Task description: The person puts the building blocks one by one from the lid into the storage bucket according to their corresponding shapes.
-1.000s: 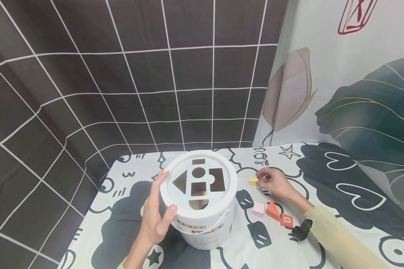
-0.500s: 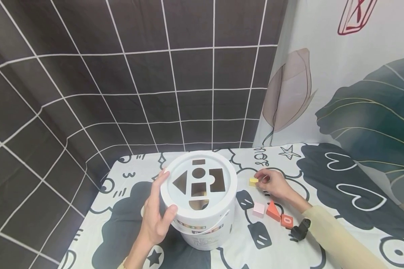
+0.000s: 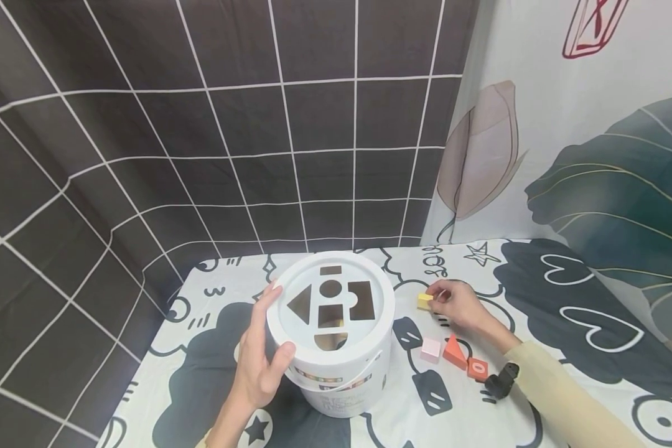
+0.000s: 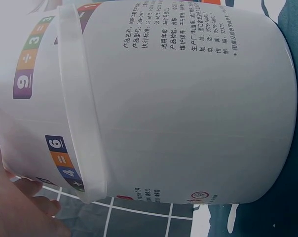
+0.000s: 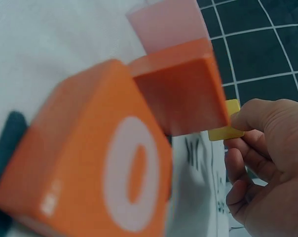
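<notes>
A white bucket (image 3: 344,386) stands upright with a white lid (image 3: 389,298) cut with shaped holes: a triangle, a circle, rectangles, a half circle and a notched square. My left hand (image 3: 260,364) rests against the left side of the lid's rim, fingers and thumb spread apart and fairly straight. To the right of the bucket, my right hand (image 3: 458,305) pinches a small yellow block (image 3: 424,302) between thumb and fingers, low over the cloth. In the right wrist view the yellow block (image 5: 227,132) is partly covered by the thumb and by an orange-red block in front.
A pink block (image 3: 430,350), a red triangular block (image 3: 455,353) and a red block with a 0 (image 3: 477,368) lie in a row nearer my right wrist. The patterned cloth (image 3: 392,404) covers the table, and a dark gridded curtain (image 3: 325,174) hangs behind.
The yellow block has shifted slightly to the right in my right hand's fingers. My left hand and the bucket stay where they were.
</notes>
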A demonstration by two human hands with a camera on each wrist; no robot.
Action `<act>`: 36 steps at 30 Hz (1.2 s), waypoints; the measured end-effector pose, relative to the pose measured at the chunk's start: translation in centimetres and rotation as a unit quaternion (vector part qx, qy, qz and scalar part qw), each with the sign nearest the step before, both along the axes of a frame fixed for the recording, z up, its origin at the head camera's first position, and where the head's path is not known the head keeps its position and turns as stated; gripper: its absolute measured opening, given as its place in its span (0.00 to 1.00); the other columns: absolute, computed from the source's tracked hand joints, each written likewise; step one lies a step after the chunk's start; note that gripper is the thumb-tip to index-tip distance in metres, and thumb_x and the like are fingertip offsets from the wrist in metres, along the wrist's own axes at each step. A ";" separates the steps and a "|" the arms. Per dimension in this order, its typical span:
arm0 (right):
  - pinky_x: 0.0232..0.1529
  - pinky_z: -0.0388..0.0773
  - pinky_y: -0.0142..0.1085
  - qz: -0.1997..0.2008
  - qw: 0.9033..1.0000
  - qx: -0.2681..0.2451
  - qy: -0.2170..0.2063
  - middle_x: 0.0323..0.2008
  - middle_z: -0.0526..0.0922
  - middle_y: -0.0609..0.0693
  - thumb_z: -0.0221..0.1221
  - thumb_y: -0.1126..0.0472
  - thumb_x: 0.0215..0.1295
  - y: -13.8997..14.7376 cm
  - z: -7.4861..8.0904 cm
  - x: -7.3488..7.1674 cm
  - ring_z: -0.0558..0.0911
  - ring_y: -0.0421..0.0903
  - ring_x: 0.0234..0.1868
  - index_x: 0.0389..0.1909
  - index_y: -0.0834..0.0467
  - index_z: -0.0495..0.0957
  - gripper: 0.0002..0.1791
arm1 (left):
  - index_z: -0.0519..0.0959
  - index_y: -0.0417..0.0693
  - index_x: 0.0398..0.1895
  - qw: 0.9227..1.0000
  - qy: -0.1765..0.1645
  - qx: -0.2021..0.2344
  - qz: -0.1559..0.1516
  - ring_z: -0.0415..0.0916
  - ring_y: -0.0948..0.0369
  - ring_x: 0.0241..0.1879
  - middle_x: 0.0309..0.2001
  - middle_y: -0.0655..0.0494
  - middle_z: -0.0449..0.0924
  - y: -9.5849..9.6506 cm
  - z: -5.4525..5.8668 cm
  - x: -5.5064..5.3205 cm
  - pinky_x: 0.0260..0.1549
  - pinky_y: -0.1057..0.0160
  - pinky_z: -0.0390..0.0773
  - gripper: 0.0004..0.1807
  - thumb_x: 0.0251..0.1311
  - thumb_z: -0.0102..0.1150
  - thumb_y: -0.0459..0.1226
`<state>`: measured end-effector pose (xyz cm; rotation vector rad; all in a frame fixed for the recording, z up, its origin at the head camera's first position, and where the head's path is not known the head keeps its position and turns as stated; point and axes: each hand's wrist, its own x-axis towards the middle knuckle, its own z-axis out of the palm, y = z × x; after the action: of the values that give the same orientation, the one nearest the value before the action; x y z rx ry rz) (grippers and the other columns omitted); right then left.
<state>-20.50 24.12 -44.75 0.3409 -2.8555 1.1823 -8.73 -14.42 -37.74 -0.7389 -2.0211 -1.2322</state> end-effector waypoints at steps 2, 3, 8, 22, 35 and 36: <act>0.31 0.74 0.35 0.002 1.000 -0.001 0.003 0.34 0.82 0.50 0.65 0.69 0.57 0.2 0.5 0.0 0.78 0.47 0.35 0.42 0.64 0.82 0.11 | 0.65 0.35 0.69 1.000 0.001 0.001 -0.001 0.58 0.45 0.72 0.71 0.39 0.65 0.0 0.0 0.0 0.70 0.59 0.54 0.38 0.53 0.52 0.42; 0.31 0.74 0.35 0.004 1.000 -0.002 0.008 0.35 0.82 0.50 0.65 0.70 0.57 0.2 0.7 0.0 0.78 0.47 0.35 0.42 0.64 0.82 0.11 | 0.65 0.35 0.69 1.000 0.001 0.002 -0.001 0.58 0.45 0.72 0.71 0.39 0.65 0.0 0.0 0.0 0.70 0.59 0.54 0.38 0.53 0.52 0.42; 0.30 0.72 0.34 0.020 0.999 -0.008 0.045 0.34 0.82 0.50 0.65 0.71 0.56 0.5 2.2 0.1 0.78 0.47 0.34 0.40 0.65 0.82 0.10 | 0.65 0.36 0.69 1.000 0.004 0.004 0.000 0.58 0.46 0.72 0.70 0.38 0.65 0.0 0.0 0.0 0.70 0.58 0.54 0.38 0.54 0.52 0.43; 0.25 0.69 0.32 0.034 0.994 -0.012 0.106 0.28 0.80 0.48 0.66 0.72 0.54 -0.3 6.4 0.4 0.76 0.46 0.31 0.38 0.64 0.82 0.09 | 0.65 0.35 0.69 1.000 0.005 0.002 0.001 0.57 0.45 0.73 0.71 0.39 0.65 -0.1 0.0 0.0 0.71 0.58 0.54 0.37 0.57 0.52 0.45; 0.30 0.67 0.37 0.063 0.987 0.010 0.147 0.27 0.79 0.46 0.65 0.72 0.55 -1.6 10.4 1.1 0.74 0.46 0.30 0.39 0.63 0.82 0.10 | 0.65 0.35 0.69 1.000 0.005 0.004 -0.004 0.57 0.45 0.73 0.71 0.38 0.64 0.0 0.0 -0.1 0.71 0.58 0.53 0.38 0.53 0.53 0.42; 0.30 0.67 0.37 0.064 0.987 0.009 0.147 0.27 0.79 0.46 0.65 0.72 0.55 -1.6 10.6 1.2 0.74 0.46 0.31 0.39 0.63 0.82 0.10 | 0.65 0.35 0.69 1.000 0.006 0.004 -0.005 0.57 0.45 0.73 0.71 0.38 0.64 0.0 0.0 -0.1 0.71 0.58 0.53 0.38 0.53 0.53 0.42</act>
<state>-19.33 22.47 -34.11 0.6502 -2.6233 1.0254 -8.85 -14.42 -37.79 -0.7507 -2.0042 -1.2386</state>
